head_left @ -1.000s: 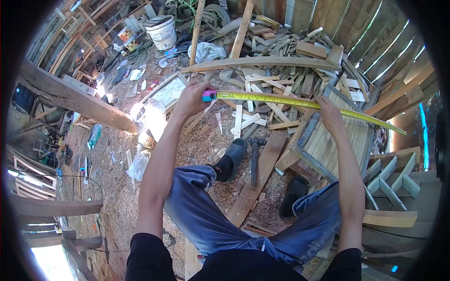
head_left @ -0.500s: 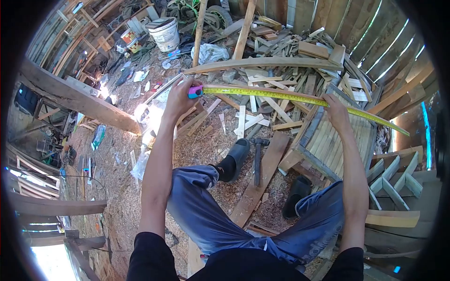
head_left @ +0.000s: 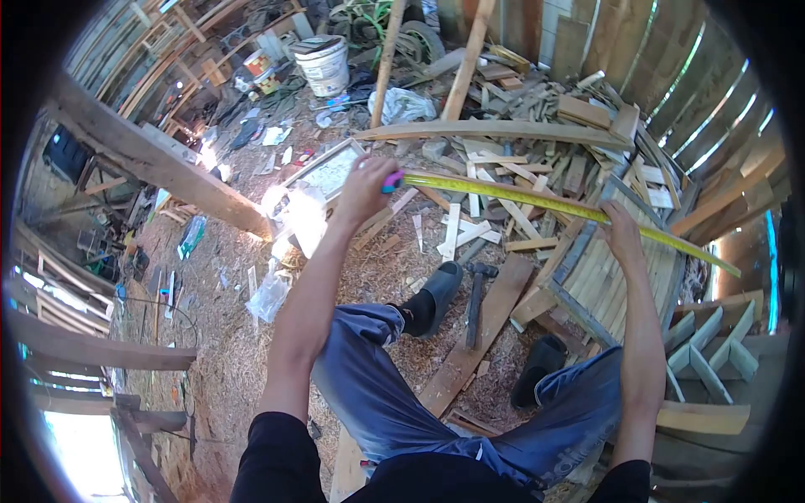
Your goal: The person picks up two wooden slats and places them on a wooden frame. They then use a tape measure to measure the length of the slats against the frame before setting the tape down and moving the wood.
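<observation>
My left hand (head_left: 362, 197) is closed around a pink and blue tape measure (head_left: 392, 181). Its yellow blade (head_left: 520, 196) is drawn out to the right, sloping down across the view. Farther along, my right hand (head_left: 622, 231) pinches the blade between thumb and fingers, and the blade's free end sticks out beyond it. Both arms are stretched forward above my knees. Below the blade, a hammer (head_left: 478, 306) rests on a brown plank (head_left: 478, 339) between my feet. A slatted wooden panel (head_left: 625, 260) lies beneath my right hand.
A heap of wood offcuts (head_left: 537, 180) fills the ground ahead, with a long curved beam (head_left: 495, 130) across it. A white bucket (head_left: 323, 69) stands farther back. A thick timber (head_left: 163, 168) slants at left. A wooden lattice piece (head_left: 713, 356) is at right. Shavings cover the ground.
The view has shifted, so the surroundings sit farther right. Both hands appear lower and farther right, and a little closer together. The blade slopes more steeply; both grips are kept.
</observation>
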`<state>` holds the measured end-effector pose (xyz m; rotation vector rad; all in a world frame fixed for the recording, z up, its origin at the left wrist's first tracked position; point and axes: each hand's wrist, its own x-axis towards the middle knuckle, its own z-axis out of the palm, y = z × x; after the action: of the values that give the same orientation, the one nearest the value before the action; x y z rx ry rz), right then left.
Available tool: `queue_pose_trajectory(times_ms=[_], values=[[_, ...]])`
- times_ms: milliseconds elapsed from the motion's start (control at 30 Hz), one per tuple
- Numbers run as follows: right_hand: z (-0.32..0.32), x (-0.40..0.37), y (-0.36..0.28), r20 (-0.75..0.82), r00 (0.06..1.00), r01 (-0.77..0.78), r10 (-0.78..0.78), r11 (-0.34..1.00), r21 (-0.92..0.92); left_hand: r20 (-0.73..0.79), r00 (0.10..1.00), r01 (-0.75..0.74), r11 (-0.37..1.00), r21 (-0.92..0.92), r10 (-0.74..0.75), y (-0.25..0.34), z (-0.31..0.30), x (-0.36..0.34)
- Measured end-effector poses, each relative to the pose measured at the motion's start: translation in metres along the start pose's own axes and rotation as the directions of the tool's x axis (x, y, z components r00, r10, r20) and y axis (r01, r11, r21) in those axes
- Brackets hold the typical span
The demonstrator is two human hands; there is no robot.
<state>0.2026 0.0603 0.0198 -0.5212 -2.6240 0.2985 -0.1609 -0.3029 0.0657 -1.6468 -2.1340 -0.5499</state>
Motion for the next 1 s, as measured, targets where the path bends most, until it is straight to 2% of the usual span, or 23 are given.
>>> queue_pose_trajectory(times_ms=[33,67,133,200,233,300,333,367,433,533,633,833,1000], values=[[0.000,-0.002,0.003,-0.003,1.000,0.019,-0.019,1.000,0.004,-0.008,1.000,-0.021,1.000,0.001,0.021,0.003,0.002,0.002],[-0.002,-0.003,0.004,0.004,1.000,0.008,-0.008,1.000,-0.016,0.047,0.999,-0.021,0.999,0.024,0.020,0.006,0.003,0.004],[-0.004,-0.002,0.003,0.007,1.000,0.003,-0.003,0.999,-0.039,0.027,0.999,-0.023,0.999,0.032,0.022,0.011,0.004,0.010],[-0.009,-0.003,0.001,0.057,0.994,-0.088,0.090,0.995,-0.035,0.030,0.999,-0.041,0.998,0.053,0.039,0.011,0.002,0.012],[-0.012,-0.001,0.001,0.055,0.995,-0.086,0.088,0.995,-0.041,0.024,0.999,-0.040,0.998,0.051,0.039,0.007,0.000,0.012],[-0.015,-0.005,0.003,-0.005,0.996,-0.089,0.089,0.996,-0.008,-0.078,0.996,-0.041,0.999,-0.007,0.040,-0.008,-0.005,0.010],[-0.018,-0.007,0.004,-0.006,0.995,-0.100,0.100,0.995,-0.016,-0.078,0.997,0.017,1.000,-0.012,-0.018,-0.009,-0.014,0.008],[-0.019,-0.006,0.006,-0.009,0.996,-0.094,0.094,0.996,0.001,-0.163,0.986,0.029,0.998,0.058,-0.019,-0.010,-0.018,0.007],[-0.019,-0.005,0.005,-0.013,0.996,-0.091,0.091,0.996,0.025,-0.084,0.989,0.117,0.993,-0.015,-0.118,-0.012,-0.029,0.000],[-0.018,-0.004,0.002,0.012,0.998,-0.067,0.067,0.998,0.019,-0.117,0.991,0.057,0.998,-0.022,-0.059,-0.022,-0.025,0.000],[-0.015,-0.004,0.001,0.044,0.996,-0.074,0.074,0.997,0.003,-0.050,0.992,0.113,0.992,-0.056,-0.116,-0.027,-0.023,-0.001],[-0.015,-0.004,-0.001,0.044,0.995,-0.092,0.092,0.996,0.015,-0.024,0.993,0.109,0.988,-0.110,-0.112,-0.031,-0.019,-0.001],[-0.015,-0.005,-0.007,0.014,0.999,-0.030,0.030,0.999,0.010,0.019,0.996,0.088,0.992,-0.088,-0.086,-0.020,-0.014,0.002]])
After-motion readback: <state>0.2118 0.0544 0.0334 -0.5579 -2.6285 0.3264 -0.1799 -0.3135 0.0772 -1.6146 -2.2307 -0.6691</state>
